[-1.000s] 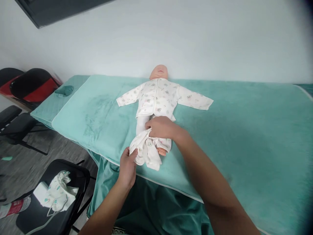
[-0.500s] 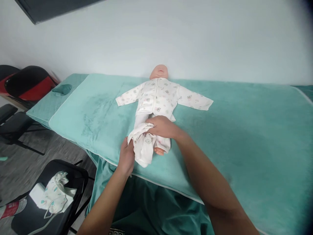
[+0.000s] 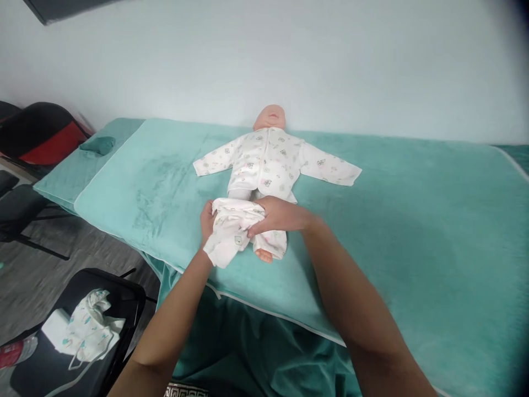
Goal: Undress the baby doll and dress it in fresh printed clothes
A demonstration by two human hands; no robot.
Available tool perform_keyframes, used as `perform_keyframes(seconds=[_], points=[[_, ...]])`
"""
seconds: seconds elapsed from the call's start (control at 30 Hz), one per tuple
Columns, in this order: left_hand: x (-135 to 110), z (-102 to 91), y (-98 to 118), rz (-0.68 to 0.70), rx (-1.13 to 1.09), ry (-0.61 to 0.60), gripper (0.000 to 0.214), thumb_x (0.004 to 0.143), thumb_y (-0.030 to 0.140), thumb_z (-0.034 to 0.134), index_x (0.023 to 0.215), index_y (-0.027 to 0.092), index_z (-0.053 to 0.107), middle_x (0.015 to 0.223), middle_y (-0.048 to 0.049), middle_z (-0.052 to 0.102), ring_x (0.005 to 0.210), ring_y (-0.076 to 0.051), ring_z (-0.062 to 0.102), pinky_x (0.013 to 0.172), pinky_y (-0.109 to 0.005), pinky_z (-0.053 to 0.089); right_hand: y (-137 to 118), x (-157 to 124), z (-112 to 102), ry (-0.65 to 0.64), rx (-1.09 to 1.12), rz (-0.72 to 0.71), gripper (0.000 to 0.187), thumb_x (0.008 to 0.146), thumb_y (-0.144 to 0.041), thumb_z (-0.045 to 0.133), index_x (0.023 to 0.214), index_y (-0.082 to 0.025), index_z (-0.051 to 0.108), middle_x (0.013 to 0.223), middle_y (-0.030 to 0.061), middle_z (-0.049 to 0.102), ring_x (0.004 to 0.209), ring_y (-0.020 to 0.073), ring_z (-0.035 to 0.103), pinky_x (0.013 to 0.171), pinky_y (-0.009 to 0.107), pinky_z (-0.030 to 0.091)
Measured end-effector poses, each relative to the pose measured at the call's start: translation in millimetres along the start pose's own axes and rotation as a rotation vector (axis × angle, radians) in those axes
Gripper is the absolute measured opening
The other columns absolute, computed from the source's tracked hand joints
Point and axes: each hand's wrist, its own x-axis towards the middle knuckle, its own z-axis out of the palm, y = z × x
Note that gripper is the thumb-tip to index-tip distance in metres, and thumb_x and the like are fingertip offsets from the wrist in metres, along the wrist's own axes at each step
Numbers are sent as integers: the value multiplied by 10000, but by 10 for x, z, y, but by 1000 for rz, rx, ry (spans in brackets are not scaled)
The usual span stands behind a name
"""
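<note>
A baby doll (image 3: 269, 117) lies on its back on a teal mat (image 3: 392, 220), dressed in a white printed top (image 3: 264, 162) with sleeves spread out. White printed trousers (image 3: 229, 234) are bunched over its left-side leg. My left hand (image 3: 206, 218) grips the bunched trouser fabric from the left. My right hand (image 3: 276, 214) pinches the same fabric from the right, over the doll's thighs. One bare foot (image 3: 263, 255) sticks out below the other trouser leg.
A black chair (image 3: 103, 342) at lower left holds a crumpled printed cloth (image 3: 88, 326) and a white pack. Black and red chairs (image 3: 39, 135) stand at far left. A dark teal bundle (image 3: 97, 145) lies on the mat's left end. The white wall runs behind.
Both hands have drawn the bunched trousers up the doll's leg, from near the foot toward the hips. The view has shifted slightly.
</note>
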Motion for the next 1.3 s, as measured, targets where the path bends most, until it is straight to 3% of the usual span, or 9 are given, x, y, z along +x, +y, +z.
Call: perform_keyframes(seconds=[0.1,0.23,0.4,0.53,0.7,0.8,0.9,1.07,1.3], points=[[147,32,12,17,-24,-63,250,738,343,742,730,210,530,687,10,540,679,-145,498,643,-302,446,-90,6,47,48,-165,42,274,797,-443,766,924,-202,731,973,22,774,916,234,699,759,305,469],[295,103,127,63,-30,-89,328,750,420,743,691,215,494,677,18,478,654,-134,431,621,-296,397,-127,67,148,112,-364,84,184,856,-396,678,884,-216,703,957,29,768,873,227,688,705,304,421],[277,116,173,91,34,-66,266,743,373,675,661,214,479,667,8,498,672,-141,428,621,-290,400,-72,147,249,168,-566,51,120,862,-296,598,882,-227,694,919,54,763,831,245,671,641,331,351],[123,-13,67,68,74,-66,94,747,261,632,761,191,571,775,4,589,756,-143,507,716,-274,447,-67,148,289,241,-584,-13,195,855,-193,557,971,-211,712,1031,89,783,932,283,691,656,352,341],[-257,-341,16,-50,44,-62,364,801,330,744,1105,207,586,1020,-17,669,914,-159,609,825,-273,481,-66,133,282,265,-526,-38,207,869,-217,588,1016,-184,729,1070,101,783,978,281,693,711,338,366],[-531,-471,107,-139,186,-159,260,925,453,642,969,196,632,860,-7,630,800,-155,562,762,-272,446,-55,140,269,294,-499,-2,189,835,-245,641,990,-183,729,1048,96,778,944,262,683,727,323,381],[-705,-456,176,-127,261,-282,242,960,435,601,914,206,666,830,-11,637,788,-170,546,759,-281,418,-54,145,266,322,-481,27,149,820,-260,650,936,-194,715,1002,70,770,915,227,670,732,298,388],[-713,-326,90,-25,247,-191,138,927,337,647,859,217,646,801,-10,642,743,-181,543,735,-288,391,-57,143,271,340,-483,16,140,824,-251,626,915,-193,717,971,54,767,896,210,668,739,284,389],[-455,-242,83,40,272,-29,130,830,201,723,840,216,594,805,-10,641,758,-194,554,732,-303,393,-84,124,261,305,-473,6,184,836,-254,638,979,-196,737,1028,55,785,931,221,682,739,278,386]])
